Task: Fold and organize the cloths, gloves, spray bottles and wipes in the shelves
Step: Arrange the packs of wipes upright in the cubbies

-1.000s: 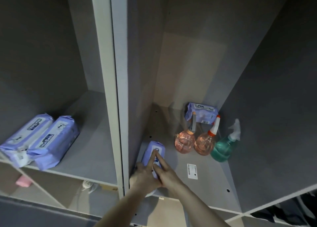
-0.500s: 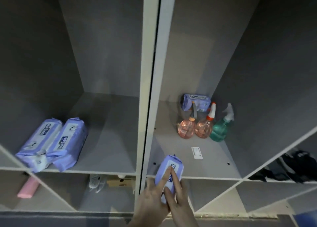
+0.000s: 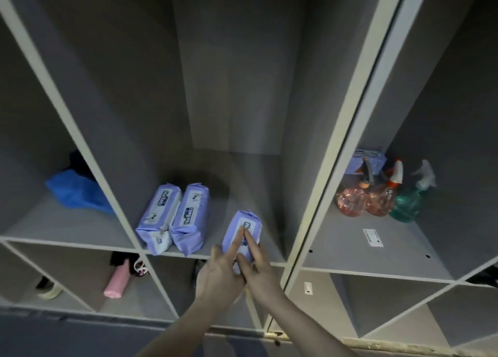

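Note:
Both hands hold one purple wipes pack point(image 3: 246, 226) at the front of the middle shelf compartment. My left hand point(image 3: 218, 273) grips its near end from the left, index finger lying along the top. My right hand point(image 3: 258, 267) grips it from the right, its index finger also stretched over the label. Two more purple wipes packs point(image 3: 160, 216) point(image 3: 190, 218) lie side by side just left of it. In the right compartment stand two pink spray bottles point(image 3: 350, 200) point(image 3: 381, 201) and a green spray bottle point(image 3: 409, 201), with another wipes pack point(image 3: 367, 161) behind them.
A blue cloth point(image 3: 75, 192) lies in the left compartment. Below, diagonal cubbies hold a pink roll point(image 3: 117, 282), a tape roll point(image 3: 49, 292) and dark items. A white upright divider point(image 3: 331, 168) separates the middle and right compartments. A white sticker point(image 3: 372, 237) lies on the right shelf.
Both hands carried the wipes pack out of the right compartment and leftward past the divider into the middle compartment. The view has swung left with it.

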Motion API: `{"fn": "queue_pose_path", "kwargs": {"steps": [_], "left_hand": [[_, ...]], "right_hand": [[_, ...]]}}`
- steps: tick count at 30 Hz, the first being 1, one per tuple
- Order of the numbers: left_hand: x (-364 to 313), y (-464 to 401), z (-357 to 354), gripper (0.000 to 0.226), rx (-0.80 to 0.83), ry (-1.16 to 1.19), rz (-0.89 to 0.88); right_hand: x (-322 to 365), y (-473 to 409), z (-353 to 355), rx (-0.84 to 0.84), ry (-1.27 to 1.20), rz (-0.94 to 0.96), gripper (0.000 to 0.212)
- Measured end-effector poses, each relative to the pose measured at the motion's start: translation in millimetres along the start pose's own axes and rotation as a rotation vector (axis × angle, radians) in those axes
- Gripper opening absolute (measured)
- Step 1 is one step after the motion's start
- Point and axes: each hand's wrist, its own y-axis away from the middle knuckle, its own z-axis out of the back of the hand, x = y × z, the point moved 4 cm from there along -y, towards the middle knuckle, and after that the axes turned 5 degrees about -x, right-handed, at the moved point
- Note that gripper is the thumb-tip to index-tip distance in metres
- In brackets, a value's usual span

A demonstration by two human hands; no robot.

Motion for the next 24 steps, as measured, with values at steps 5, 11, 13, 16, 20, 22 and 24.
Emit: {"fn": "queue_pose_path", "kwargs": {"steps": [5,11,13,16,20,22,24], "left_hand": [[10,-67,-2,0.069,-0.022,-0.045,0.080],[32,-92,-25,0.065,0.290,-0.518,-0.060],[40,-93,-21,0.064,0.290,-0.555,-0.067],[56,-96,-16,0.064,0.292,-0.566,-0.033],[68,-102,-15,0.069,0.370,-0.551,-0.037],[63,-102,-10,0.069,0.391,-0.514,-0.051],[58,-104,-4,0.066,0.323,-0.454,-0.069]], "right_hand": [[23,-58,-9,0.089,-0.071,-0.073,0.042],[-7,-85,-18,0.150,-0.045,-0.237,0.055],[-17,-92,-25,0.150,-0.034,-0.263,0.049],[-20,-101,-44,0.191,-0.031,-0.313,0.051],[-12,-100,-45,0.225,-0.073,-0.335,0.053],[1,-89,-33,0.234,-0.114,-0.306,0.053],[18,-72,-14,0.210,-0.124,-0.251,0.056]]}}
